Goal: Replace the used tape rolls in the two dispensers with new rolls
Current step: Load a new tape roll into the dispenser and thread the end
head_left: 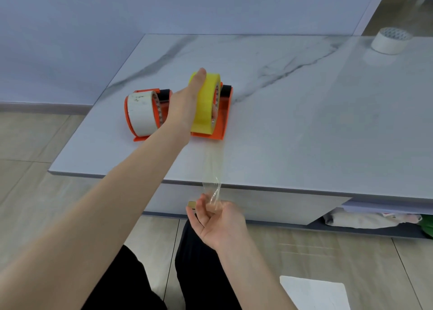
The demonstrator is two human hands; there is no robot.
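Observation:
Two orange tape dispensers stand side by side on the marble table [293, 122]. The left dispenser [138, 137] holds a white tape roll [140, 112]. In the right dispenser [222, 120] sits a thick yellow tape roll [206, 99]. My left hand [187, 103] rests against the yellow roll's left side, thumb over its top. A clear strip of tape [214, 167] runs from that roll past the table's front edge. My right hand [218, 220], below the edge, pinches the strip's end.
Another white tape roll [390, 40] lies flat at the table's far right corner. A white sheet [314, 293] lies on the tiled floor at the lower right. Under the table's right side is a shelf with cloth items [375, 218]. My dark-trousered knees are below.

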